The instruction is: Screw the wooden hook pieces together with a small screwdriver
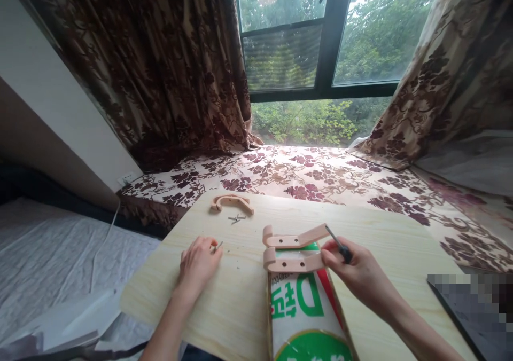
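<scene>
My left hand [200, 259] rests over the table with thumb and fingertips pinched on a small screw [218, 246]. My right hand [352, 265] is closed around a screwdriver [342, 250], its shaft pointing up and to the left. The right fingertips also meet the right end of the nearer wooden hook [294, 265]. Just behind it lies another wooden hook [286, 240], its right end by the screwdriver's tip. Both hooks have two dark holes and lie across a white and green printed package [290, 326].
More curved wooden hooks [234, 199] lie at the back left of the pale wooden table [160, 286], with several loose screws [237, 220] in front of them. A dark flat device [460, 313], partly pixelated, is at the right edge. Beyond is a flowered window seat [272, 174].
</scene>
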### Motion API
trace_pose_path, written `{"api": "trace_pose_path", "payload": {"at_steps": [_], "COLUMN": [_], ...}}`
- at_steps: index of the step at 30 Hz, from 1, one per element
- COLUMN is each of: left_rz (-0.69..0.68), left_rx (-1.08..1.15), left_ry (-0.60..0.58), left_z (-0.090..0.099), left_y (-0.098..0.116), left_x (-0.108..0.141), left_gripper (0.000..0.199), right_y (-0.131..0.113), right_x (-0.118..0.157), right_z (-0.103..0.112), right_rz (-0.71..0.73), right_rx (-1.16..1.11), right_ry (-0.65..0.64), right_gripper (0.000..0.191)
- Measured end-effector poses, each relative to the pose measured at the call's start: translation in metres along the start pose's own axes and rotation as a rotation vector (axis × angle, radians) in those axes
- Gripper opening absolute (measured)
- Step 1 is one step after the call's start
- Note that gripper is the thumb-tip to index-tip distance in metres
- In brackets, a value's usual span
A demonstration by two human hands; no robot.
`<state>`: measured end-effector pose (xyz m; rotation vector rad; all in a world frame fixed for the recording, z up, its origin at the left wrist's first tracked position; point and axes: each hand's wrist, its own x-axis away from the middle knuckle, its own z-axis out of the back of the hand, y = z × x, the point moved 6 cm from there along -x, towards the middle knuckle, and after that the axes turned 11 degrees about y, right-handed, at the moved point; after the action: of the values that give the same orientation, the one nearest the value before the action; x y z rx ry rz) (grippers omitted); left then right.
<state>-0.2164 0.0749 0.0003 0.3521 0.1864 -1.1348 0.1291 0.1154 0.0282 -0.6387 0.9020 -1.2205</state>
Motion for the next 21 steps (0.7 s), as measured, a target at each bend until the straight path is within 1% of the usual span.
{"api": "trace_pose_path", "payload": {"at_steps": [3,6,10,12,14,15,17,19,21], "left_rz": [-0.055,-0.103,-0.146,-0.161,-0.176,-0.186,-0.225,-0.295,-0.412], "left_rx": [-0.095,-0.148,-0.155,-0.123,-0.063,-0.023,0.081,0.198,0.304], "left_ry": [0.002,0.002,0.029,0.07,0.139,0.184,0.278,0.347,0.352], "left_z": [-0.001,-0.002,-0.002,0.004,0.018,0.028,0.052,0.077,0.095], "left_y": [0.011,0.014,0.018,0.021,0.027,0.031,0.043,0.063,0.091], "left_x": [-0.006,-0.01,-0.015,-0.015,-0.014,-0.013,-0.007,0.003,0.017], "left_gripper": [0.03,0.03,0.03,0.026,0.019,0.015,0.012,0.014,0.015], "right_y": [-0.005,-0.008,-0.009,-0.01,-0.011,-0.012,-0.014,-0.015,-0.016], "right_x": [0.0,0.0,0.0,0.0,-0.001,-0.001,-0.002,-0.003,-0.003], "right_z": [0.001,0.001,0.001,0.001,0.002,0.002,0.003,0.003,0.003], "right_rz": [0.017,0.015,0.013,0.02,0.026,0.028,0.028,0.023,0.016], "right_rx": [0.007,0.019,0.015,0.022,0.035,0.044,0.056,0.061,0.061], "right_ry": [0.003,0.008,0.005,0.006,0.009,0.012,0.016,0.015,0.015], "right_gripper": [0.018,0.016,0.015,0.015,0.016,0.016,0.016,0.015,0.014]}}
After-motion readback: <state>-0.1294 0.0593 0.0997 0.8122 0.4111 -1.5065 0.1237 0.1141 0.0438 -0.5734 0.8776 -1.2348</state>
